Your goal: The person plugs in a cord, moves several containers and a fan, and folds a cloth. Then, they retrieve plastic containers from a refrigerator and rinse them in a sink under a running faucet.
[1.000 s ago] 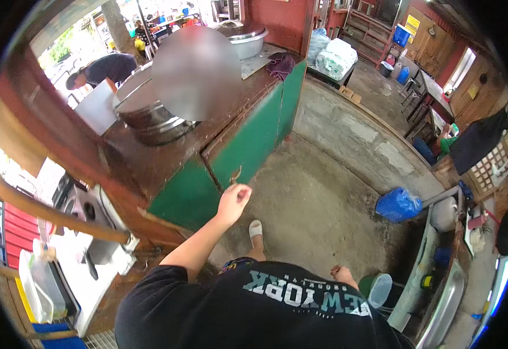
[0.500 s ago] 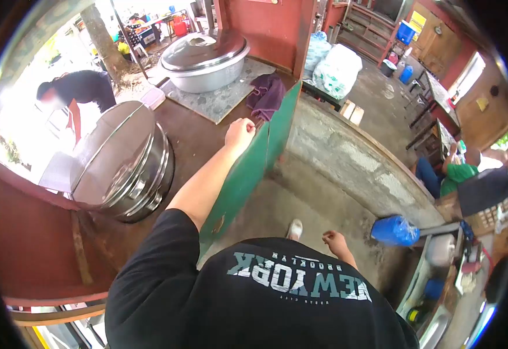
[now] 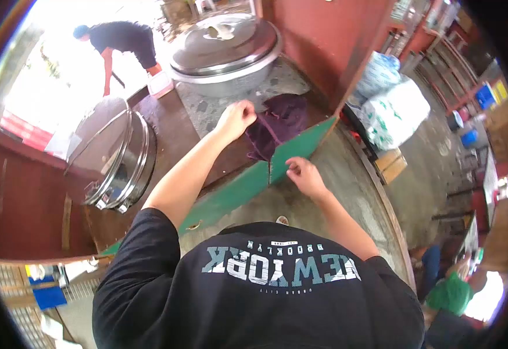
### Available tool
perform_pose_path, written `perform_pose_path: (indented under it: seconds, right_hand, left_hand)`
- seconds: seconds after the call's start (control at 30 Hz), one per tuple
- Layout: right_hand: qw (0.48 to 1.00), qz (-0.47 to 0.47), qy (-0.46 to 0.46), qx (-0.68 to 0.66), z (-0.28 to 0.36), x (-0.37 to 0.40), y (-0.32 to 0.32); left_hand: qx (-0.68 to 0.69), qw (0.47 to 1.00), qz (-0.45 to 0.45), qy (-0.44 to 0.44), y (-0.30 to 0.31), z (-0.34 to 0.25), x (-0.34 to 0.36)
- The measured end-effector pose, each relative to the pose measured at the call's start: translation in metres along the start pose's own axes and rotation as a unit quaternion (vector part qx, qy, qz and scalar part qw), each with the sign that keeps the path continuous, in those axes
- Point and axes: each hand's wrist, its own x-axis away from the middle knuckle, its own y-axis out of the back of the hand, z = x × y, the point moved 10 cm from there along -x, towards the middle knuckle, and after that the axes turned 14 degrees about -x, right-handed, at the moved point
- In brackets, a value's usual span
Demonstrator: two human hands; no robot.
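A dark purple cloth lies crumpled on the counter, at the corner of a grey patterned board. My left hand is closed in a pinch at the cloth's left edge, where the lighter hem meets my fingertips. Just outside the green panel along the counter's edge, my right hand hovers with loosely bent fingers and nothing in it. Behind the cloth, a large grey basin with a shiny metal lid stands on the board.
A big round metal pot leans at the counter's left side, near a pink-lidded container. White plastic bags sit beyond the low wall at right. Outside, a person bends over; another in green is at far right.
My right hand has come up from low beside my body to the green panel's edge. My left hand has reached the cloth. The camera view has turned, and the person outside has shifted.
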Motion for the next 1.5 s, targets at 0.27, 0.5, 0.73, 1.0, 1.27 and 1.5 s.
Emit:
perform_pose_path:
  seconds: [0.27, 0.5, 0.73, 1.0, 1.27, 1.5]
  right_hand:
    - [0.999, -0.017, 0.031, 0.031, 0.018, -0.077, 0.011]
    - [0.973, -0.011, 0.095, 0.208, 0.034, -0.078, -0.039]
    - [0.976, -0.053, 0.119, 0.173, 0.03, -0.087, -0.039]
    - [0.977, -0.172, 0.126, -0.015, 0.078, -0.147, 0.044]
    - [0.965, -0.147, 0.188, 0.109, 0.196, -0.22, 0.12]
    - [0.858, -0.203, 0.234, 0.411, 0.16, -0.22, 0.104]
  left_hand:
    - [0.096, 0.983, -0.145, 0.064, 0.147, -0.032, -0.05]
    - [0.127, 0.953, -0.25, 0.118, 0.263, -0.001, 0.001]
    - [0.094, 0.961, -0.196, 0.171, 0.274, 0.035, 0.056]
    - [0.061, 0.969, -0.168, 0.173, 0.259, 0.085, 0.085]
    - [0.008, 0.96, -0.222, 0.171, 0.268, 0.072, 0.094]
    - [-0.023, 0.957, -0.227, 0.18, 0.255, 0.054, 0.08]
